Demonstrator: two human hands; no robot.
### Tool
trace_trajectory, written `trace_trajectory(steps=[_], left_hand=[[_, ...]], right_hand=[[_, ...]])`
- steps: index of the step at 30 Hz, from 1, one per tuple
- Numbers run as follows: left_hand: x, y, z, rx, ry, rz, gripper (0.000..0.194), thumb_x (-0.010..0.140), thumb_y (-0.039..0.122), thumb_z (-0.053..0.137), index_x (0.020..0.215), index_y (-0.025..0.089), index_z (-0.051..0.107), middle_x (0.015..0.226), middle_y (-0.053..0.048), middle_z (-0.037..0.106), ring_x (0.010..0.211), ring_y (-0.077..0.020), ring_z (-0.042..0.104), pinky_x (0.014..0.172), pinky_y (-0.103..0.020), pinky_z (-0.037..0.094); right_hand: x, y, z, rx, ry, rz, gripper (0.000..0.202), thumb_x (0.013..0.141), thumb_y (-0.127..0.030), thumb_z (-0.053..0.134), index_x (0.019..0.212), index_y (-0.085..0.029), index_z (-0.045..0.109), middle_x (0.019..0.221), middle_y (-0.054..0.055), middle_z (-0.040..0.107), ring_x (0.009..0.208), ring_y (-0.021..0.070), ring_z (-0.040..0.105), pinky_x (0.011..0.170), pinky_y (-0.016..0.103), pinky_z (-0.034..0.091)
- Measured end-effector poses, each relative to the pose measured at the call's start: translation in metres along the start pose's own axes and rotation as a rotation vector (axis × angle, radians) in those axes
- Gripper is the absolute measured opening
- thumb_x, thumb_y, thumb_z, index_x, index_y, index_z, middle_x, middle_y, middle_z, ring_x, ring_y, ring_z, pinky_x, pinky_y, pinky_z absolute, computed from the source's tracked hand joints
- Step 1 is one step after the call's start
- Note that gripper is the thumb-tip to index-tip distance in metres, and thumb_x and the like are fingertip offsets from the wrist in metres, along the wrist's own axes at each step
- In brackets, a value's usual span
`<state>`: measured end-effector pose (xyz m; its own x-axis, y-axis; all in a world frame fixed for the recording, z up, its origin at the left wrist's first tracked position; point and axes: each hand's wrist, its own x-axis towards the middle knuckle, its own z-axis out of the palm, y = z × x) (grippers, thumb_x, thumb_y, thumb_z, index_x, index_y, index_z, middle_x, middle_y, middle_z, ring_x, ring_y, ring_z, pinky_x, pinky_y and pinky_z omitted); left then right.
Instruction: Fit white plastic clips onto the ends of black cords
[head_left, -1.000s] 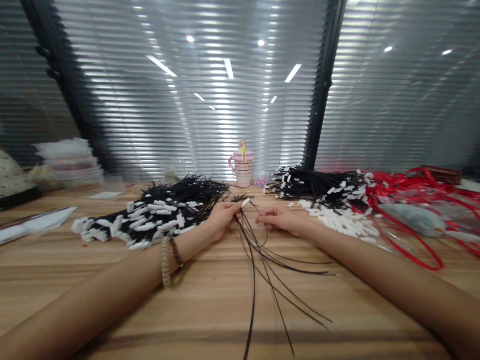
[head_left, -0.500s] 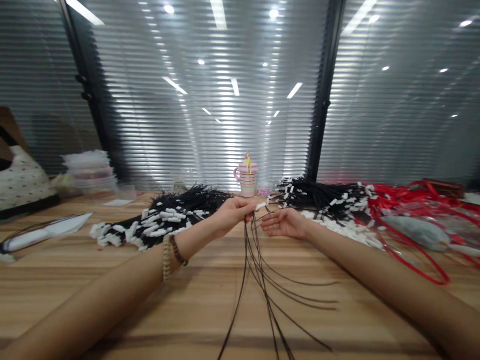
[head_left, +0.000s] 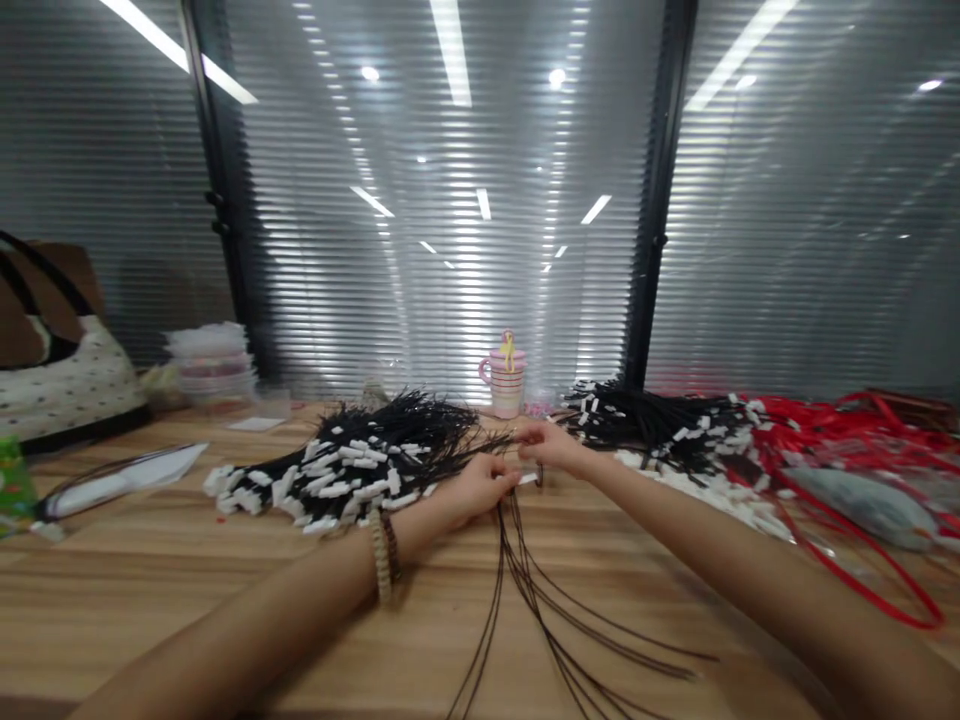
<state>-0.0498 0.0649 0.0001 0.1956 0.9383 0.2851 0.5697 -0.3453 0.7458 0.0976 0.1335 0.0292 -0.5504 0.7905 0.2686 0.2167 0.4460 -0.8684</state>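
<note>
My left hand is closed in a pinch over the table. Several thin black cords hang from its fingers, and their loose ends spread towards the front edge. Beside its fingertips shows a small white tag. Just above and to the right is my right hand, its fingers bent together; what they pinch, if anything, is too small to make out. Dark strands from the left bundle of black cords with white tags reach close to the right fingertips.
A second black cord bundle lies at the right, with white pieces before it and red straps beyond. A lidded striped cup stands at the back. Plastic boxes and a dotted bag are at the left.
My right hand has moved up and left, over the left fingertips, and its spread fingers have drawn together. My left hand is lower, still holding the black cords. The view has tilted up slightly.
</note>
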Motion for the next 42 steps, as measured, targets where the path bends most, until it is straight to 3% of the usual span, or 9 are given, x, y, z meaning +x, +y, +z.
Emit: trace_trajectory(steps=[6,9,11,15,28,36,42], left_hand=[[0.001,-0.013,0.002,0.026,0.007,0.004,0.043,0.072,0.052,0.047,0.070,0.012,0.063,0.057,-0.001,0.054,0.050,-0.0107,0.043,0.047,-0.021,0.030],[0.002,-0.013,0.002,0.020,-0.006,-0.007,0.045,0.071,0.054,0.047,0.070,0.011,0.063,0.054,-0.002,0.054,0.046,-0.0103,0.042,0.044,-0.020,0.029],[0.003,-0.013,0.002,0.009,-0.005,-0.010,0.044,0.071,0.052,0.048,0.070,0.011,0.063,0.053,-0.002,0.054,0.046,-0.0100,0.042,0.045,-0.020,0.030],[0.004,-0.013,0.003,-0.022,0.000,-0.014,0.039,0.071,0.047,0.050,0.068,0.011,0.063,0.054,-0.001,0.054,0.048,-0.0098,0.043,0.046,-0.020,0.030],[0.000,-0.002,0.002,-0.080,-0.017,-0.066,0.035,0.072,0.043,0.050,0.063,0.011,0.060,0.053,0.000,0.053,0.049,-0.0092,0.043,0.048,-0.020,0.031],[-0.002,0.007,0.001,-0.108,0.012,-0.123,0.036,0.071,0.044,0.051,0.065,0.010,0.060,0.052,0.000,0.052,0.045,-0.0084,0.041,0.043,-0.019,0.029],[-0.002,0.007,0.001,-0.131,0.012,-0.149,0.040,0.068,0.050,0.053,0.060,0.011,0.058,0.050,0.000,0.051,0.043,-0.0080,0.039,0.043,-0.020,0.028]], right_hand=[[-0.032,0.001,0.009,-0.207,0.214,-0.177,0.040,0.057,-0.014,0.062,0.097,-0.017,0.058,0.102,0.006,0.056,0.095,0.0212,0.048,0.074,0.029,0.039],[-0.049,0.003,0.013,-0.299,0.237,-0.186,0.026,0.061,-0.014,0.056,0.086,-0.012,0.059,0.085,0.007,0.059,0.077,0.0170,0.052,0.064,0.025,0.039],[-0.057,0.006,0.018,-0.341,0.180,-0.165,0.011,0.065,-0.018,0.054,0.070,-0.011,0.060,0.064,0.003,0.057,0.059,0.0129,0.049,0.053,0.022,0.035],[-0.062,0.011,0.031,-0.368,0.049,-0.131,0.024,0.072,-0.025,0.050,0.053,-0.012,0.059,0.048,0.000,0.051,0.046,0.0093,0.041,0.045,0.020,0.027],[-0.058,0.016,0.036,-0.171,0.011,-0.018,0.018,0.073,-0.019,0.048,0.060,-0.012,0.058,0.057,0.001,0.056,0.052,0.0088,0.047,0.051,0.018,0.033],[-0.061,-0.009,0.012,0.114,-0.194,0.181,0.011,0.070,-0.020,0.049,0.071,-0.013,0.057,0.048,-0.003,0.046,0.038,0.0047,0.035,0.036,0.016,0.022],[-0.065,-0.047,-0.011,0.263,-0.297,0.175,0.013,0.066,-0.019,0.052,0.068,-0.009,0.061,0.054,0.003,0.055,0.042,0.0051,0.041,0.037,0.015,0.027]])
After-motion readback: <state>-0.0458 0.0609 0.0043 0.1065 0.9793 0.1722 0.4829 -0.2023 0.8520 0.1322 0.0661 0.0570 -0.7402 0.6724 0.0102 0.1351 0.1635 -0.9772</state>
